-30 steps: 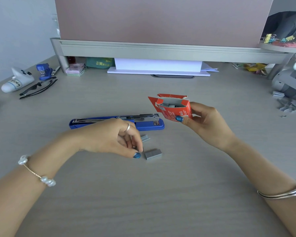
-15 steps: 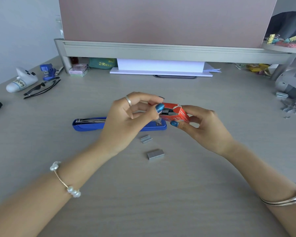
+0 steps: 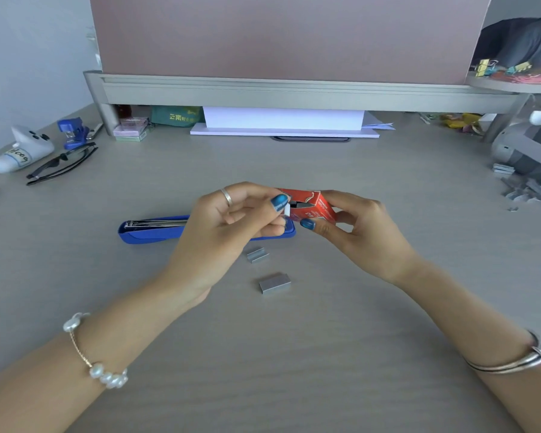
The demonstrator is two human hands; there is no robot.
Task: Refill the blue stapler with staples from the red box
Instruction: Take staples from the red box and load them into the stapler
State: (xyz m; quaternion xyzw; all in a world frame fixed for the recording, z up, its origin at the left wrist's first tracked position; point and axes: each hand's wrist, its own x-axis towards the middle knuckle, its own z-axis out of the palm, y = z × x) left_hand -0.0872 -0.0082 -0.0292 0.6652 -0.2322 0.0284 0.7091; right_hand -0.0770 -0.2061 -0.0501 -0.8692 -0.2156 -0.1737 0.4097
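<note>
The blue stapler (image 3: 152, 230) lies open and flat on the desk, its metal staple rail facing up; my left hand hides its right half. My right hand (image 3: 361, 231) holds the red box (image 3: 314, 205) just above the stapler's right end, the open end turned to the left. My left hand (image 3: 228, 223) pinches the box's white end flap between thumb and fingers. Two grey staple strips lie on the desk in front of the stapler, a small one (image 3: 257, 255) and a larger one (image 3: 275, 283).
At the back stands a monitor riser (image 3: 294, 90) with white paper beneath it. Far left: a white toy, black glasses (image 3: 61, 164) and a small blue stapler (image 3: 72, 132). Far right: a pile of loose staples (image 3: 525, 190) and grey gear.
My left hand rose from the staple strips on the desk to the red box and took hold of its flap. My right hand tilted the box's opening leftward.
</note>
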